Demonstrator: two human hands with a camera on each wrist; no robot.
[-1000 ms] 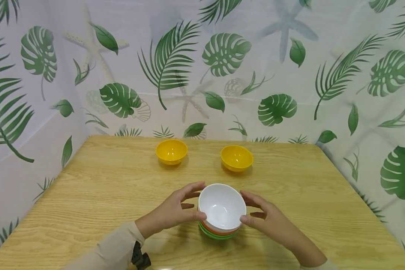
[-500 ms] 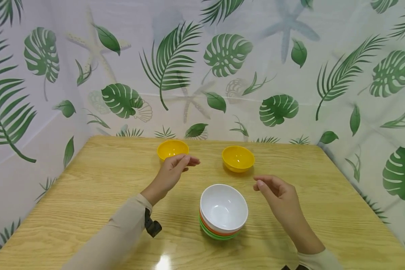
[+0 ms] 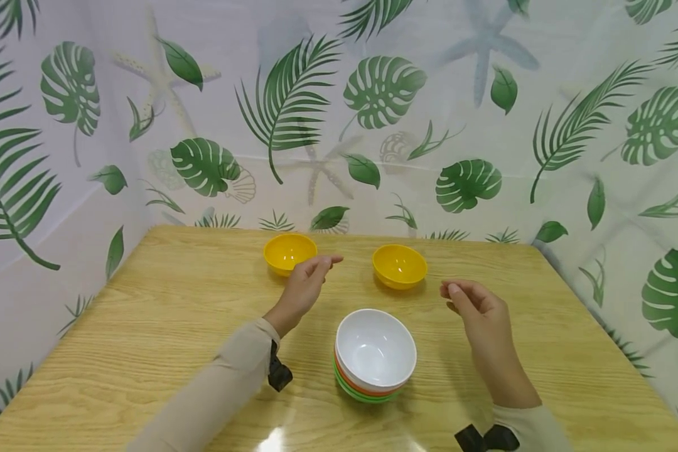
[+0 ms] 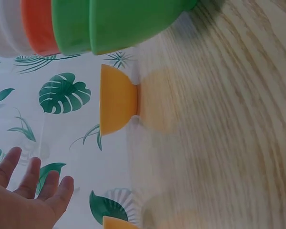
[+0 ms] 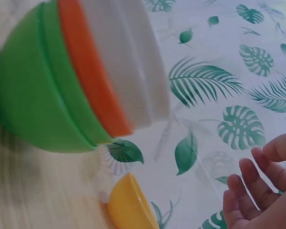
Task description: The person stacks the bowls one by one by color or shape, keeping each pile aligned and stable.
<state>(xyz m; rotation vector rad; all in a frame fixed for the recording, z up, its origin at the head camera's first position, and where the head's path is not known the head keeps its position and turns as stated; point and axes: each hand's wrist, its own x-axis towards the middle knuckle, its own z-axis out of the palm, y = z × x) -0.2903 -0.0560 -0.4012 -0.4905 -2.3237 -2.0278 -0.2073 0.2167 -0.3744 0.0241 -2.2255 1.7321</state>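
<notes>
A stack of nested bowls stands upright on the table: a white bowl (image 3: 375,348) on top, an orange bowl (image 4: 38,26) beneath, and green bowls (image 5: 26,90) lowest. Beyond the stack and to its left, my left hand (image 3: 302,285) hovers with fingers extended, holding nothing. In the head view it overlaps the edge of the left yellow bowl (image 3: 288,250). My right hand (image 3: 486,323) is raised to the right of the stack, its fingers loosely bent and holding nothing. The right yellow bowl (image 3: 399,267) sits between the hands, farther back. Neither hand touches a bowl.
The bowls stand on a wood-grain table (image 3: 164,301). A leaf-patterned cloth backdrop (image 3: 395,150) rises behind its far edge and along both sides. Black straps with small devices (image 3: 279,373) sit on both wrists.
Both hands have let go of the bowl stack and drawn apart, upward and away. The left hand then drifted slightly right, the right hand slightly up and right. The bowls stayed in place.
</notes>
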